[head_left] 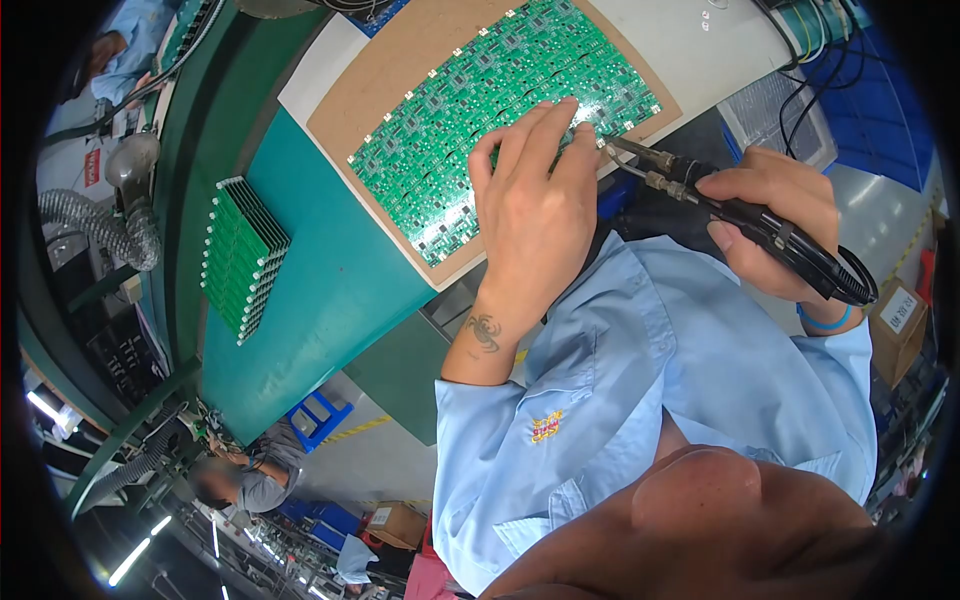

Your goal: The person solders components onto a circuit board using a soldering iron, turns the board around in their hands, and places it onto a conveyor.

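Green bench [330, 325]: white panel [725, 50], circuit-board stack [243, 260].

Bright green on the circuit panel [440, 150] here, w/ white & dark specks all over and white glare spots. Tan backing [340, 110] around it; counter [300, 240] goes teal-green, w/ an off-white section [720, 40]. Board stack [235, 255]: green too, white bits along its edges. Tool [775, 235] is blk w/ silvery-grey metal tips [665, 180]. Person's shirt [740, 350], lt blue, plain, w/ a red-&-yellow emblem [547, 427]. Dark grey tattoo [484, 332], spider-like pattern, on the L forearm; wristband [828, 322] on the R, brighter blue. Stool [320, 420], vivid blue; floor [390, 455], grey w/ yellow striping.
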{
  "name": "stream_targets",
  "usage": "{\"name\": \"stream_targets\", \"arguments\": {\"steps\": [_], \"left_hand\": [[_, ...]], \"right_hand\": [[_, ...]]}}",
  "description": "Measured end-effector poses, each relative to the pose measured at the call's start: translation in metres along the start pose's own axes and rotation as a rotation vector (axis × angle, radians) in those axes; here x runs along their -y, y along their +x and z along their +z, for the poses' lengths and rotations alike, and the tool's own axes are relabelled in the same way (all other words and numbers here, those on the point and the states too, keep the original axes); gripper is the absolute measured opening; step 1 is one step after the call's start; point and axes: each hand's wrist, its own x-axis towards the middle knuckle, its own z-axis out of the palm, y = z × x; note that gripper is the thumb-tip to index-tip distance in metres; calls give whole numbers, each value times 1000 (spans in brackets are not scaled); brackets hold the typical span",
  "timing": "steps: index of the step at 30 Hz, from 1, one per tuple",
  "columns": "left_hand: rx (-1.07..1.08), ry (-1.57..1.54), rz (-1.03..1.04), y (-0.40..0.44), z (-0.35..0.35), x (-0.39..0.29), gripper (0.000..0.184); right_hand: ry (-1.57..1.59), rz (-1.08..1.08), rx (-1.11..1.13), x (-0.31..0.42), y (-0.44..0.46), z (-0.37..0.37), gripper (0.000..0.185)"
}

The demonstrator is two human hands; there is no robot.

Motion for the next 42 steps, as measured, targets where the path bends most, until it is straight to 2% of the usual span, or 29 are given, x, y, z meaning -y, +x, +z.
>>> {"name": "stream_targets", "arguments": {"steps": [9,14,18,23,28,42], "left_hand": [[-1,0,8,-2,0,1,22],[-79,-7,-2,0,2,-1,24],[45,8,-65,-1,-11,-5,25],[90,-17,-47,-1,-29,-5,23],[20,-30,-48,-8,-27,3,23],[9,2,-11,-12,-24,10,20]], "right_hand": [[58,15,-46,3,0,-11,35],[-7,60,-46,10,-7,-13,39],[-22,5,-45,13,-8,-7,44],[17,21,-22,21,-12,2,39],[40,-36,-13,20,-12,13,44],[76,-28,6,22,-7,23,43]]}}
